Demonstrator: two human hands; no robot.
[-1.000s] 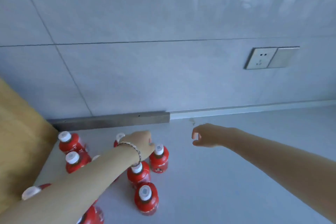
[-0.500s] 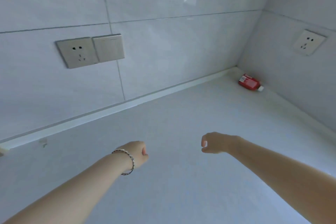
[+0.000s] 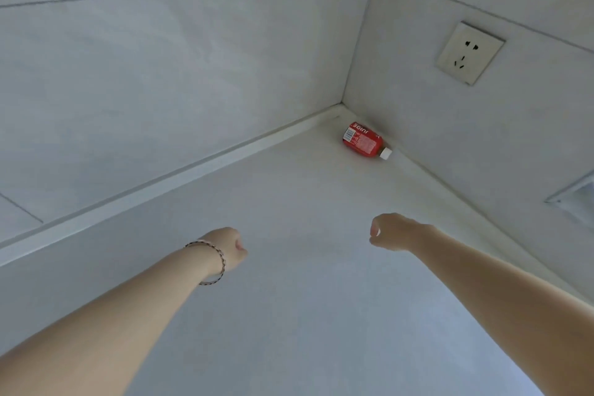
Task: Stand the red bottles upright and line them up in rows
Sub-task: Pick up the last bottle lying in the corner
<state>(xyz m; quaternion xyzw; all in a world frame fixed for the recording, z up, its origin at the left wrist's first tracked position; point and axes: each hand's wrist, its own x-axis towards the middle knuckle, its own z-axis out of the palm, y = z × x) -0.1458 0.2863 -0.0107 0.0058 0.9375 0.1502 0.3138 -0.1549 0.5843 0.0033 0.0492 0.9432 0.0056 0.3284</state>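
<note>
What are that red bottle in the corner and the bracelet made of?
The red bottle looks like plastic: glossy printed label wrap, matte white screw cap. The bracelet on the left wrist looks like thin braided cord or metal chain; too small to tell which.

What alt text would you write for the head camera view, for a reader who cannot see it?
A red bottle lies on its side in the far corner of a pale counter, its white cap pointing right. Nearer the camera, the left hand and right hand hover empty, loosely curled. A wall socket is at upper right.

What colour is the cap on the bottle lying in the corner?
White, on a red bottle; the cap shows clearly in the head view.
</note>
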